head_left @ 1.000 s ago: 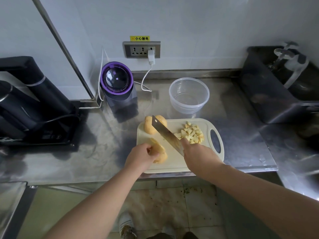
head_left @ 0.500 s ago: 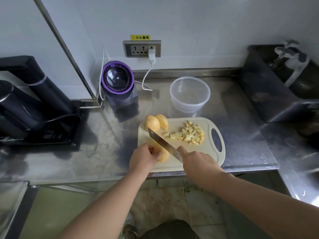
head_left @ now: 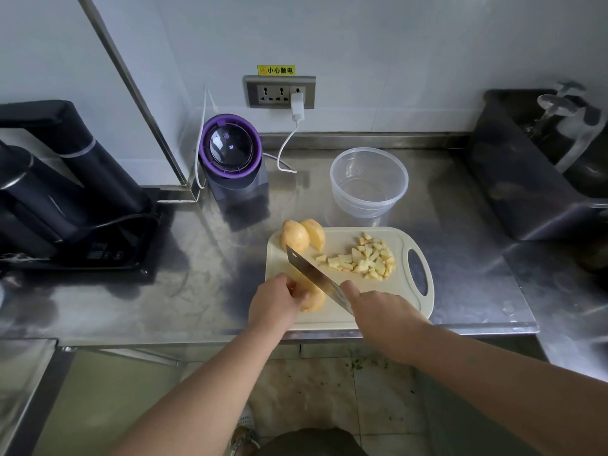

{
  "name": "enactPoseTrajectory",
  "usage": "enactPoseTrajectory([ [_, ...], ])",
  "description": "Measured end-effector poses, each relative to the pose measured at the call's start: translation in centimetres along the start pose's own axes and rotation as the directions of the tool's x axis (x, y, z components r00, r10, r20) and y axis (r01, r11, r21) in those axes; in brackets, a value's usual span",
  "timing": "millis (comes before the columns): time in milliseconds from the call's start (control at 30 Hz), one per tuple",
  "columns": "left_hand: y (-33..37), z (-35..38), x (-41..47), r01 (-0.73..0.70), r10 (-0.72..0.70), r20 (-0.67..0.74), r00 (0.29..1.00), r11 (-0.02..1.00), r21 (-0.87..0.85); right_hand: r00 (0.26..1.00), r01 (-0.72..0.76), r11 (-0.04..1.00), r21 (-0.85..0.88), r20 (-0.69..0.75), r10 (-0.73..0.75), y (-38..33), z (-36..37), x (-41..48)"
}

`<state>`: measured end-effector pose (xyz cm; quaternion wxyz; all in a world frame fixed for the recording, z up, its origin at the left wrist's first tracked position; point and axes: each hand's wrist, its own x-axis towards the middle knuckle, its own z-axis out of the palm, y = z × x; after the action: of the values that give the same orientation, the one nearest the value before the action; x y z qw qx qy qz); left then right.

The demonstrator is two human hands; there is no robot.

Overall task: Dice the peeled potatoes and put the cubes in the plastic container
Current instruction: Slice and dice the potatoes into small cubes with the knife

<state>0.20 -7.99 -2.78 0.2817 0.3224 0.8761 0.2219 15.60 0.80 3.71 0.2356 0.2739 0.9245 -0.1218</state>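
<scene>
— Where are the hands?
— Head camera: the left hand [head_left: 276, 304] grips a peeled yellow potato [head_left: 315, 300] on the pale plastic cutting board [head_left: 406, 299]. The right hand [head_left: 378, 311], just beside it, clasps a broad steel cleaver [head_left: 314, 276], its blade across that potato.
— And the cubes [head_left: 365, 261]?
— Heaped beyond the right hand. The clear round plastic container [head_left: 368, 184] stands farther back, on the steel counter [head_left: 210, 291].

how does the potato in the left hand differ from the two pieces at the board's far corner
The held potato is gripped by the left hand, beside the knife; the far pieces lie untouched. The held potato is partly hidden; the far pieces sit exposed. Both are yellow, undiced, on the board.
</scene>
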Motion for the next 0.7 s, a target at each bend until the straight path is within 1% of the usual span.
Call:
enactPoseTrajectory([
  [200, 0.0, 0.0, 0.1, 0.010, -0.010, -0.005, 1.000, 1.000, -0.007, 0.997, 0.068, 0.997, -0.022, 0.020, -0.068, 0.6, 0.1, 1.5],
  [300, -0.2, 0.3, 0.2, 0.056, -0.053, 0.027, 0.998, 0.989, -0.134, 0.995, 0.086, 0.996, -0.024, 0.047, -0.085, -0.1, 0.6, 2.8],
  [333, -0.1, 0.3, 0.2, 0.070, -0.066, 0.031, 0.997, 0.986, -0.151, 0.995, 0.081, 0.997, -0.020, 0.060, -0.079, -0.3, 0.8, 3.2],
  [433, -0.4, 0.4, 0.3, 0.083, -0.080, 0.027, 0.996, 0.985, -0.153, 0.996, 0.036, 0.999, 0.030, 0.083, -0.038, -0.3, 1.2, 3.9],
  [533, -0.3, 0.3, 0.3, 0.054, -0.052, 0.024, 0.998, 0.995, -0.090, 0.996, 0.002, 0.998, 0.070, 0.087, -0.008, -0.1, 1.0, 3.8],
  [633, -0.3, 0.2, 0.2, 0.047, -0.044, 0.036, 0.998, 0.994, -0.095, 0.999, -0.025, 0.997, 0.076, 0.045, 0.021, -0.3, 0.6, 3.3],
  [700, -0.2, 0.2, 0.3, 0.026, -0.025, 0.029, 0.999, 0.999, -0.040, 0.999, -0.031, 0.996, 0.088, -0.017, 0.033, -0.3, 0.0, 2.9],
])
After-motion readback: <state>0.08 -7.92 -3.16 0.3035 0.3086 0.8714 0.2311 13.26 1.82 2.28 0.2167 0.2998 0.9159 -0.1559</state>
